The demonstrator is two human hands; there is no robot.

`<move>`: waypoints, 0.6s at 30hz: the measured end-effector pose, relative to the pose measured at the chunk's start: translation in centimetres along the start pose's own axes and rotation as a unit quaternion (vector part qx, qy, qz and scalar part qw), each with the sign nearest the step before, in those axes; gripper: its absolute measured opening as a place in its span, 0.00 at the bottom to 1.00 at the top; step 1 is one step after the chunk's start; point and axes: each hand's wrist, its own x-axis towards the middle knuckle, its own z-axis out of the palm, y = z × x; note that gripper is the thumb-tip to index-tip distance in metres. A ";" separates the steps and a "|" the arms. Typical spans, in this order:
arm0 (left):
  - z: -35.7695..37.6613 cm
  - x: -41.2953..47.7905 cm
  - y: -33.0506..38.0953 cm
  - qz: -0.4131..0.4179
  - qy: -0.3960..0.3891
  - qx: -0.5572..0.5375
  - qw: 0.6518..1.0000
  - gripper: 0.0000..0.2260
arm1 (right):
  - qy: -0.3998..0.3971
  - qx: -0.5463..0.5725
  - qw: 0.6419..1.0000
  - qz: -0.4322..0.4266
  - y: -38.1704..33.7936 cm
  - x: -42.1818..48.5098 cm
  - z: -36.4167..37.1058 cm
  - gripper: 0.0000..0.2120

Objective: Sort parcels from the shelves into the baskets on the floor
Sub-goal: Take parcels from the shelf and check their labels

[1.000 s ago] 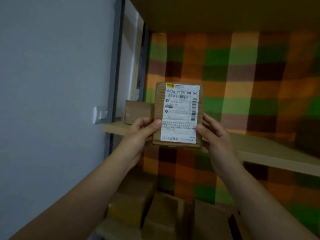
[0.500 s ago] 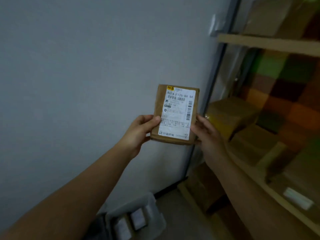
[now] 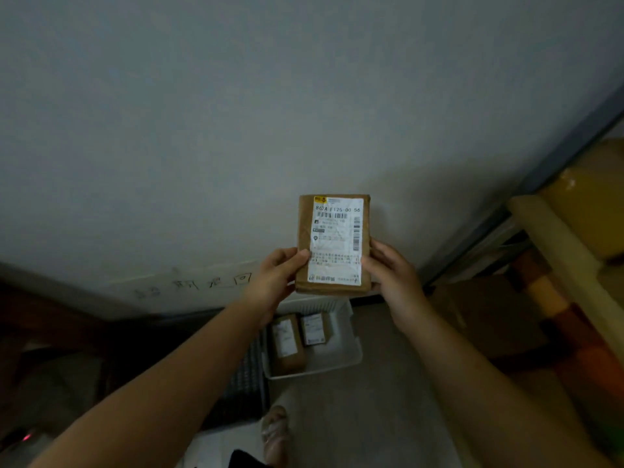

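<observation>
Grey wall (image 3: pixel 236 130) is filling most of the view; shelving (image 3: pixel 553 251) is running down the right edge with brown boxes on it. On the floor at the foot of the wall a white basket (image 3: pixel 344 352) is sitting, two labelled parcels (image 3: pixel 285 342) lying flat inside against its left side, right half bare. A dark basket (image 3: pixel 243 383) is touching its left edge; contents too dim to tell. Held parcel (image 3: pixel 332 244) is hanging upright in the air above the white basket's far rim, label facing the camera, likely so it can be read before choosing a basket. Left hand (image 3: pixel 277 282) is gripping its lower left edge, thumb on the label; right hand (image 3: pixel 391 278) is clamping the lower right edge. A sandalled foot (image 3: pixel 275 430) is showing at the bottom.
</observation>
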 end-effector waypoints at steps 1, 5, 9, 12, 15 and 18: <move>-0.5 0.6 -1.0 -0.016 0.003 -0.002 1.000 0.08 | -0.009 -0.007 1.000 0.018 1.0 0.6 0.3 0.15; -3.0 5.5 -6.6 -0.074 0.022 0.009 0.997 0.07 | -0.050 -0.041 0.995 0.082 7.5 5.1 2.0 0.16; -4.3 10.6 -14.6 -0.132 0.075 0.019 0.988 0.13 | -0.060 -0.076 0.982 0.160 16.5 8.8 3.0 0.12; -4.4 13.2 -19.1 -0.161 0.093 -0.009 0.983 0.13 | -0.059 -0.089 0.972 0.207 21.9 11.0 2.8 0.14; -4.3 17.0 -25.9 -0.201 0.122 -0.040 0.971 0.15 | -0.066 -0.113 0.960 0.246 28.8 13.8 2.2 0.17; -3.8 20.0 -32.3 -0.231 0.144 -0.053 0.961 0.17 | -0.077 -0.136 0.947 0.280 34.8 16.0 1.4 0.19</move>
